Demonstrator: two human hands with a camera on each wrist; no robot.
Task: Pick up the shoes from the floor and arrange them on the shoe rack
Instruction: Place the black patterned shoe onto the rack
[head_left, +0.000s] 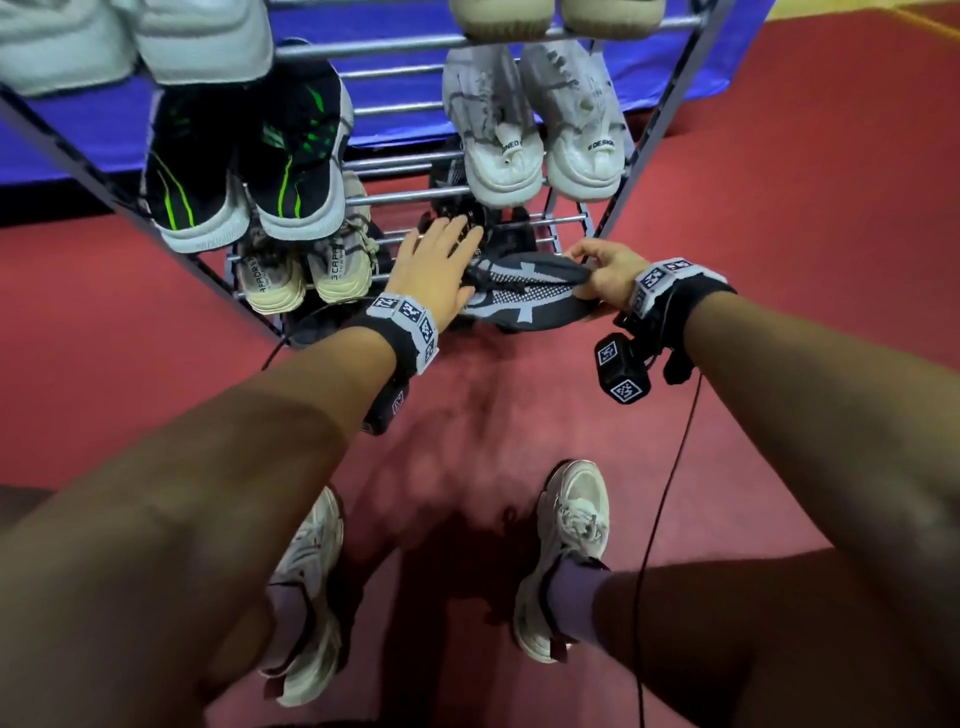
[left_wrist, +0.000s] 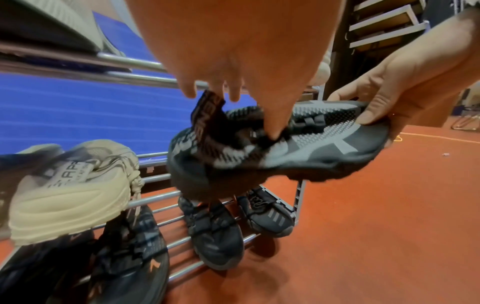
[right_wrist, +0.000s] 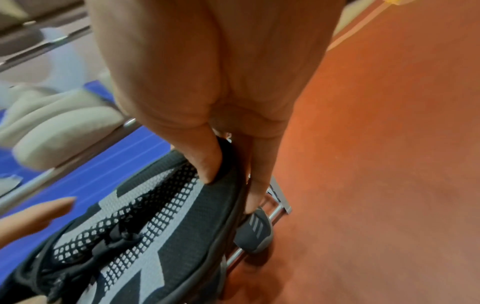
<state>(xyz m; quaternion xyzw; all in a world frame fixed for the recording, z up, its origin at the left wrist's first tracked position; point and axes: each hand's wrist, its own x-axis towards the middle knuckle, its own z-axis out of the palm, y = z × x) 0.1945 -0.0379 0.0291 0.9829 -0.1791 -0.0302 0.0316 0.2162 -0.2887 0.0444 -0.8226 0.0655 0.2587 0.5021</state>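
Observation:
A black shoe with grey mesh stripes hangs sideways in front of the lower tiers of the metal shoe rack. My right hand grips its toe, thumb on top and fingers under the sole edge. My left hand is spread with straight fingers over the heel end. In the left wrist view its thumb tip touches the collar of the shoe beside the pull tab. In the right wrist view the shoe fills the lower left.
The rack holds a black-and-green pair, a white pair and a beige pair. Several black shoes sit on the bottom tier. My own feet in white sneakers stand on the red floor. A blue mat lies behind the rack.

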